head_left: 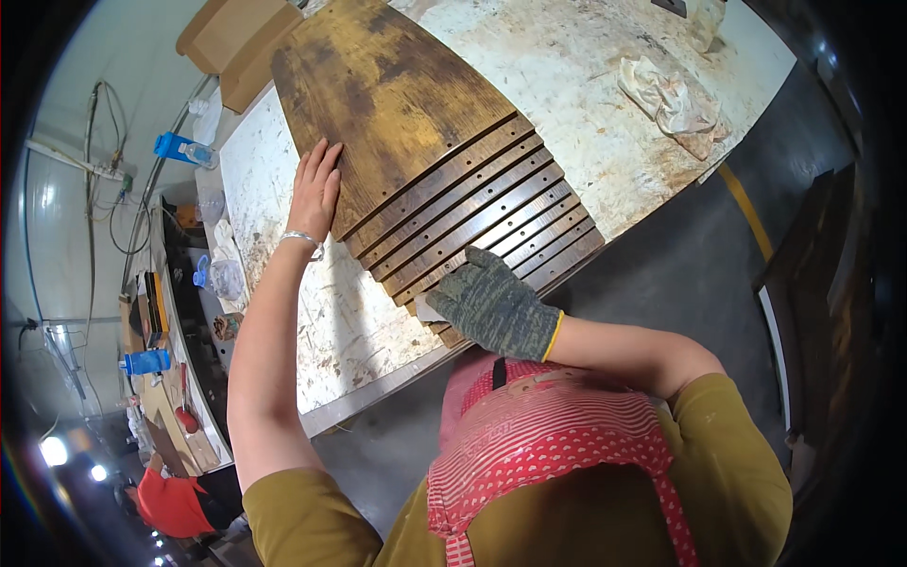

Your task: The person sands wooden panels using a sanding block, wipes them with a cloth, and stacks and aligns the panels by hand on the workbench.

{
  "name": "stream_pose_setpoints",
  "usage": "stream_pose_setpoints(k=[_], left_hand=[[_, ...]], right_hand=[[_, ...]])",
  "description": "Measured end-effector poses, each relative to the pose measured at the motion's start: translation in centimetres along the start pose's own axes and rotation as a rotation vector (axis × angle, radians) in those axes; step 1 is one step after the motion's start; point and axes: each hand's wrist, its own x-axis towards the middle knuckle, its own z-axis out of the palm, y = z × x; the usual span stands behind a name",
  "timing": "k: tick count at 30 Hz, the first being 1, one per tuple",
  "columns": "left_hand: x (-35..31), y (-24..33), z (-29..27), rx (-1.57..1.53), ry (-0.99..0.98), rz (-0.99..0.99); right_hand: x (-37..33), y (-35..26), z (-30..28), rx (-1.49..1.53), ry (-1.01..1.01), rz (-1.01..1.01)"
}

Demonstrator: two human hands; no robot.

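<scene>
A stack of brown wood-grain boards (397, 104) lies on the table in front of me. Their near ends are stepped like stairs, each showing a row of small dark holes. My left hand (316, 189), bare with a bracelet at the wrist, rests on the stack's left edge with fingers stretched out. At the near left corner of the steps is my right hand (496, 307), in a dark grey knit glove with a yellow cuff. Its fingers press a small whitish piece (427, 308) against the board ends; most of that piece is hidden under the glove.
The stained white table (567, 85) carries a crumpled cloth (673, 99) at the right. An open cardboard box (236, 47) stands at the far left. Blue-topped bottles (184, 149) and a cluttered bench line the left side. A person in red (175, 501) is at lower left.
</scene>
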Motion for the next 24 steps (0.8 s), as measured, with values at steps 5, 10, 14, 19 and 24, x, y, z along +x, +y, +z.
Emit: stream_pose_setpoints(k=[5, 10, 14, 19, 24], left_hand=[[-1.2, -0.8, 0.2, -0.011, 0.016, -0.046], [-0.8, -0.7, 0.2, 0.006, 0.025, -0.032], [0.2, -0.5, 0.3, -0.014, 0.022, 0.001], [-1.1, -1.0, 0.2, -0.01, 0.007, -0.052], [-0.7, -0.4, -0.1, -0.013, 0.02, -0.028]], right_hand=[[-4.0, 4.0, -5.5, -0.185, -0.208, 0.27], [-4.6, 3.2, -6.8, -0.331, -0.061, 0.212], [-2.2, -0.9, -0.3, 0.069, -0.182, 0.196], [-4.9, 1.4, -4.1, -0.156, -0.235, 0.313], [-4.7, 0.9, -6.6, -0.268, -0.262, 0.365]])
